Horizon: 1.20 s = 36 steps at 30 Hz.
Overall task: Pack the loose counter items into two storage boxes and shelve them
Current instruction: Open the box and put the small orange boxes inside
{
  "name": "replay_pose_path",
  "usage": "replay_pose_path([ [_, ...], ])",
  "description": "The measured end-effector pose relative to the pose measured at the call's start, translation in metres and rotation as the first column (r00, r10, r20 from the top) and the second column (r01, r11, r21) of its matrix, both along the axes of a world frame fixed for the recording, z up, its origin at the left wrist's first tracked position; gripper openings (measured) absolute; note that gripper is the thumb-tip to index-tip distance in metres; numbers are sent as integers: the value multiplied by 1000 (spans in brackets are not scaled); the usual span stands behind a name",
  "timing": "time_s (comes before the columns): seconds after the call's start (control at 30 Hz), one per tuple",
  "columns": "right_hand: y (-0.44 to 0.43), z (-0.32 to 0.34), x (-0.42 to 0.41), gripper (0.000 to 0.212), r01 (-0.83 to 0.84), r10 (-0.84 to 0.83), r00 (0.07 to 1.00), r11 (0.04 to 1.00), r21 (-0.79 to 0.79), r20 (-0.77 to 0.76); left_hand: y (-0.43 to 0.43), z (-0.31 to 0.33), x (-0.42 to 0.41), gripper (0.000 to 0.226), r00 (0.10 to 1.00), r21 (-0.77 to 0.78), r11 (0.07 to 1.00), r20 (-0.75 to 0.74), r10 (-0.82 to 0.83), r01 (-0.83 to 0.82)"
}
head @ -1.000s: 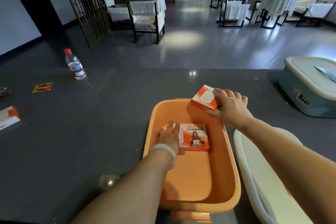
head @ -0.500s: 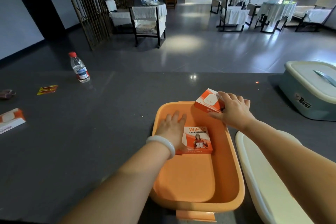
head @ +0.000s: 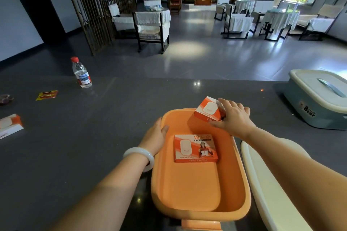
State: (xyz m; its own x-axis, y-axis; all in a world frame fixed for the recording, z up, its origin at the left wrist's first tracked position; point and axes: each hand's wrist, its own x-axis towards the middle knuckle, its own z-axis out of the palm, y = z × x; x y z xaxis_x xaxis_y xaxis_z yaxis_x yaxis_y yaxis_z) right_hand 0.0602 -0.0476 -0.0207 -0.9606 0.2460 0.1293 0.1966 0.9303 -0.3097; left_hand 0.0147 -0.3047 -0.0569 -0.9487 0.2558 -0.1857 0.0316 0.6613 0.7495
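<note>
Gripping a small orange router box point(head: 208, 109) at its right end, fingers curled over it, the right hand point(head: 234, 118) holds it tilted above the one-o'clock corner of the orange tub point(head: 232, 184). The left hand point(head: 155, 136) clasps the ten-o'clock rim, thumb inside. A matching box point(head: 195, 148) lies flat on the tub floor, toward twelve o'clock.

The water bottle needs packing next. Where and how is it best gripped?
Grip the clear plastic water bottle with the red cap round its labelled middle, coming from the near side: it stands upright on the dark counter, round-bodied, apart from the other items.
</note>
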Motion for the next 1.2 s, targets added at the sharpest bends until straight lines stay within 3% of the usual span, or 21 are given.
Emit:
replay_pose_path([
  [0.2,-23,8,8,96,-252,250,968,964,-81,-29,-2,-3,4,54,999,114,993,24,25,-28],
  [0.33,-43,-4,9,114,-397,407,906,913,-96,116,-3,-2,7,54,998,182,982,30,53,-57],
  [0.47,-49,-23,9,114,-334,337,878,940,-68,341,-1,3,11,52,998,144,987,20,66,-68],
  [0.7,-53,-41,-6,115,-304,278,833,952,-24,479,-4,2,10,57,996,143,986,30,80,-84],
  [1.2,-51,-63,0,121,-240,181,892,966,94,414,-3,0,8,55,996,152,984,24,86,-89],
])
